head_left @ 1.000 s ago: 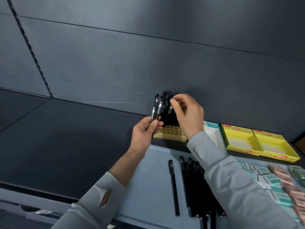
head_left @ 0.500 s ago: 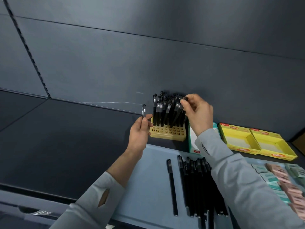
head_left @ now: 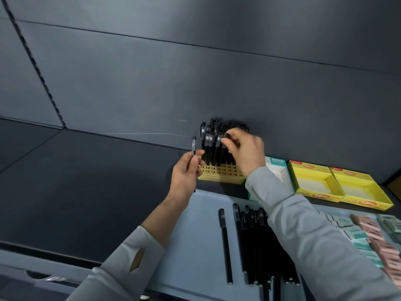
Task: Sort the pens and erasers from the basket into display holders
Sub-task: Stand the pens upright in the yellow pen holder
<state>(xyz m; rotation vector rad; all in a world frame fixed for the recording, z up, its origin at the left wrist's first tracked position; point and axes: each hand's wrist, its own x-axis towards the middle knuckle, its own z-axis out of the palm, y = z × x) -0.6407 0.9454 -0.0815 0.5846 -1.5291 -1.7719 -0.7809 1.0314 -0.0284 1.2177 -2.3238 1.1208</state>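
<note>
A yellow pen holder (head_left: pixel 219 173) with a grid of holes stands on the dark shelf, with several black pens (head_left: pixel 211 144) upright in its back rows. My left hand (head_left: pixel 185 174) grips one black pen (head_left: pixel 193 145) upright, just left of the holder. My right hand (head_left: pixel 244 152) reaches over the standing pens, fingertips pinched on the top of one of them. Several more black pens (head_left: pixel 251 242) lie on the pale blue tray (head_left: pixel 195 235) in front. Green and pink erasers (head_left: pixel 368 233) lie at the tray's right.
A teal and white box (head_left: pixel 278 168) stands right of the pen holder, partly behind my right sleeve. Two yellow display boxes (head_left: pixel 338 185) sit further right. A dark wall rises behind the shelf.
My left hand went from several pens to one and drew slightly left of the holder. My right hand set pens into the holder and now pinches a pen top nearer the middle.
</note>
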